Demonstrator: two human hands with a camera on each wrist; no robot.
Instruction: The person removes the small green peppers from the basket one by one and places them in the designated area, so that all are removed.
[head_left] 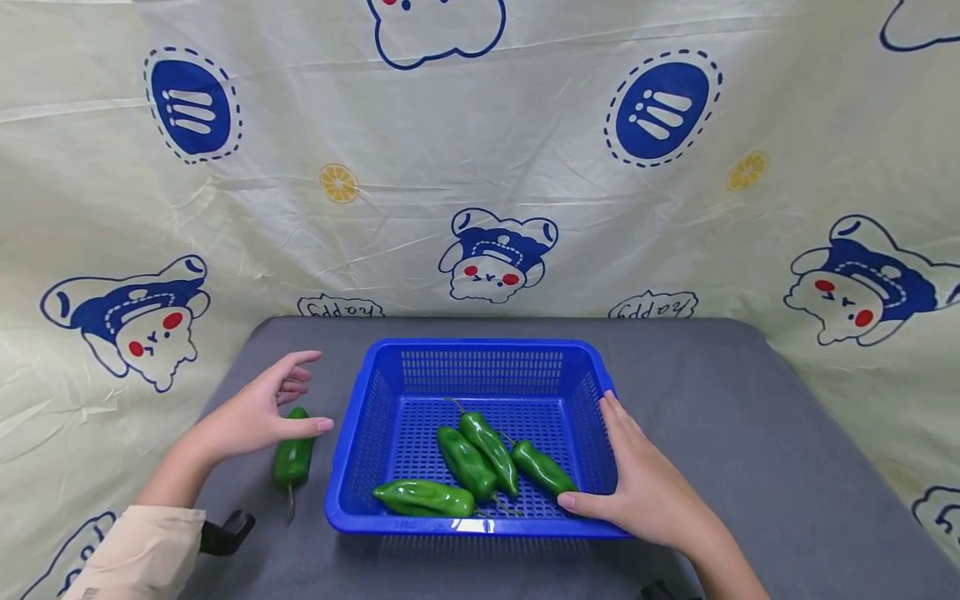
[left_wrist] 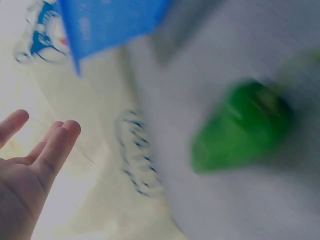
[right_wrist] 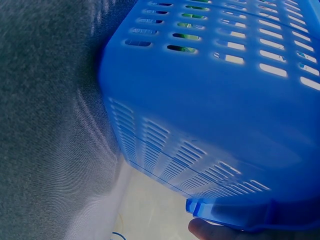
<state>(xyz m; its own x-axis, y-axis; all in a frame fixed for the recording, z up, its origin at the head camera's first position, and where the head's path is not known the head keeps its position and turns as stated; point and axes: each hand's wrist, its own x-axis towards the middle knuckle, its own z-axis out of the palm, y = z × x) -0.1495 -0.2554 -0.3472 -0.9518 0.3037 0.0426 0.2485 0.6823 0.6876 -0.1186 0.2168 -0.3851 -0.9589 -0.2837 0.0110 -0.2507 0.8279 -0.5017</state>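
A blue plastic basket (head_left: 405,523) with slotted walls stands on the grey table, holding several green peppers (head_left: 423,498). At its right side, my right hand (head_left: 651,492) grips the rim, thumb over the front right corner and fingers along the side. The right wrist view catches a fingertip (right_wrist: 205,229) at the rim, beneath the basket wall (right_wrist: 200,95). Off to the left, my left hand (head_left: 258,414) hangs in the air, fingers spread and touching nothing. Partly under it in the head view lies a single green pepper (head_left: 293,458), blurred in the left wrist view.
A grey cloth (head_left: 720,433) covers the table. Behind and at both sides hangs a pale printed curtain (head_left: 405,250) with cartoon figures. A black strap (head_left: 227,533) shows by the left sleeve (head_left: 142,550).
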